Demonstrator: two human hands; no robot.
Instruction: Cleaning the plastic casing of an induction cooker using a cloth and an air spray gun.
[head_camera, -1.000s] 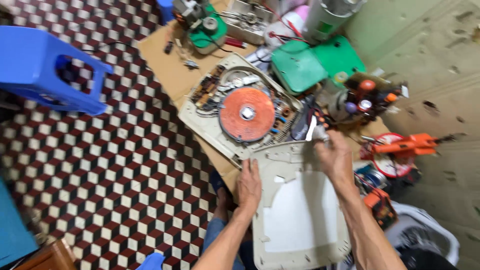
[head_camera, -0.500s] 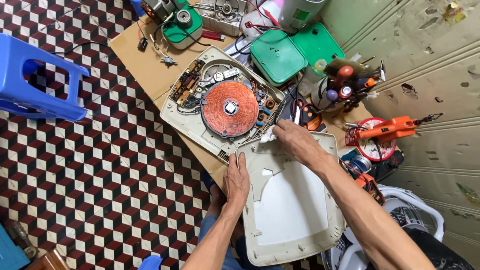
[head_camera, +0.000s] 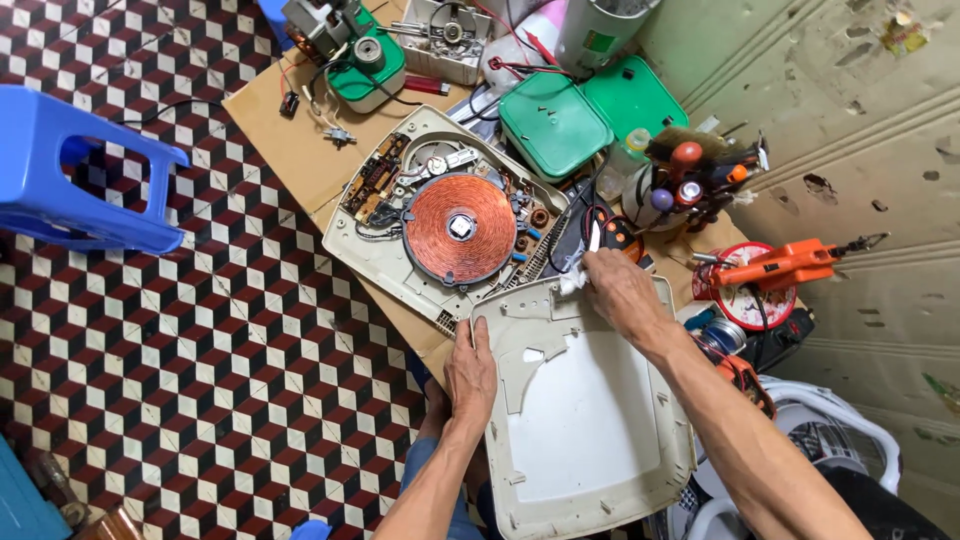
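Note:
A cream plastic cooker cover (head_camera: 590, 420) lies upside down in front of me, partly over my lap. My left hand (head_camera: 470, 372) grips its left edge. My right hand (head_camera: 620, 290) presses a small white wad of cloth (head_camera: 572, 284) onto the cover's far rim. Just beyond sits the opened induction cooker base (head_camera: 400, 260) with its round copper coil (head_camera: 460, 228) and circuit boards exposed, resting on a low wooden table (head_camera: 290, 150).
A green plastic case (head_camera: 585, 115), a cup of screwdrivers (head_camera: 690, 180), an orange glue gun (head_camera: 780, 265), a green motor part (head_camera: 365, 60) and wires crowd the table. A blue plastic stool (head_camera: 70, 170) stands left on the checkered floor. A wall is at right.
My right hand has slid left along the cover's far rim with the cloth. My left hand stays on the left edge. The camera view has shifted down and left.

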